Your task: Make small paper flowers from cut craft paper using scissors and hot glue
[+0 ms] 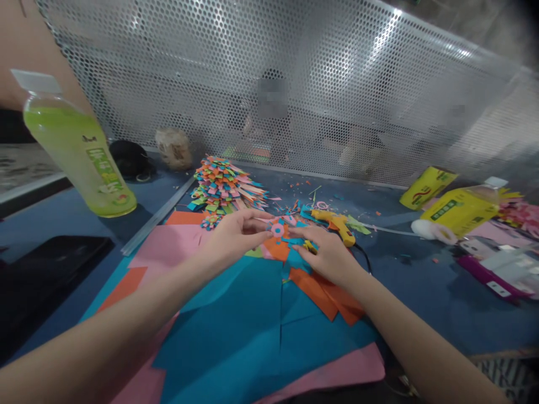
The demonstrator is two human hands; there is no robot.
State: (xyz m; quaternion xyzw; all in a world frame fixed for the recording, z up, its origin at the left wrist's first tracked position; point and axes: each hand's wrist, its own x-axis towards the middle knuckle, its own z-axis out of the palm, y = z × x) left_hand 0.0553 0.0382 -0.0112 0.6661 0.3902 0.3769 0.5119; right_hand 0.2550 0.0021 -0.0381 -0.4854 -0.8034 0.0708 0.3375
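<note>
A small paper flower (277, 229), with a pink ring at its centre and orange and blue bits around it, sits between my two hands. My left hand (236, 233) is closed, thumb and fingers pinching the flower's left side. My right hand (326, 252) is at the flower's right edge, its index finger close to or touching it and its thumb apart below. Whether the right fingertips grip any paper is hard to make out. Blue paper sheets (236, 314) and orange paper pieces (315, 294) lie beneath. Behind the right hand lies a yellow glue gun (337, 221).
Beyond my left hand are stacked coloured paper strips (225, 185) and a small finished flower (210, 220). A green drink bottle (80, 151) and dark phone (54, 269) are left; a yellow-labelled bottle (461, 210) is right. A perforated metal screen (202, 73) borders the back.
</note>
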